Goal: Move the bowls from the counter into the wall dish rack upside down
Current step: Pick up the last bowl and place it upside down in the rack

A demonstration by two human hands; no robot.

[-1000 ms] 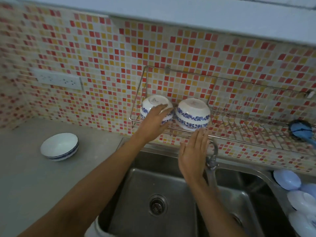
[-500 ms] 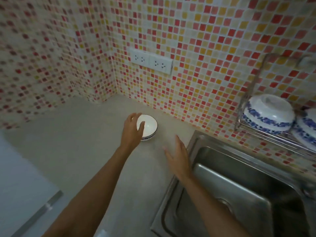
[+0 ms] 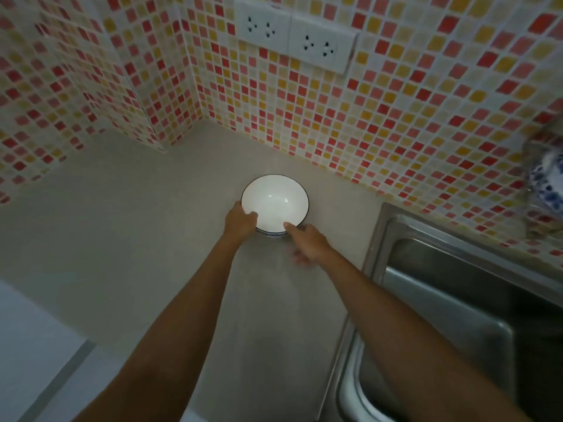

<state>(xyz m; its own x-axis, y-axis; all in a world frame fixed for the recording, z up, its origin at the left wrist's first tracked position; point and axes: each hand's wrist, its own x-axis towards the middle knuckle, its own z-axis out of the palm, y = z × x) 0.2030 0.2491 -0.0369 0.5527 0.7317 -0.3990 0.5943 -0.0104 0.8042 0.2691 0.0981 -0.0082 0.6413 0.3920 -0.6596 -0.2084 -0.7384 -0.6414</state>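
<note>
Near the back edge of the tabletop point(image 3: 122, 239), close to the tiled wall point(image 3: 396, 132) and just left of the sink point(image 3: 441, 300), a white bowl point(image 3: 275, 199) with a dark rim stands upright. The left hand point(image 3: 240, 222) has its fingers curled over the near-left rim, the thumb lying inside the bowl. The right hand point(image 3: 306, 240) touches the near-right rim with one finger stretched out; its other fingers are blurred, so whether it has a grip cannot be told. At the right edge, a blue-patterned bowl point(image 3: 548, 178) shows partly, blurred. Two white sockets point(image 3: 294, 41) sit on the wall above.
</note>
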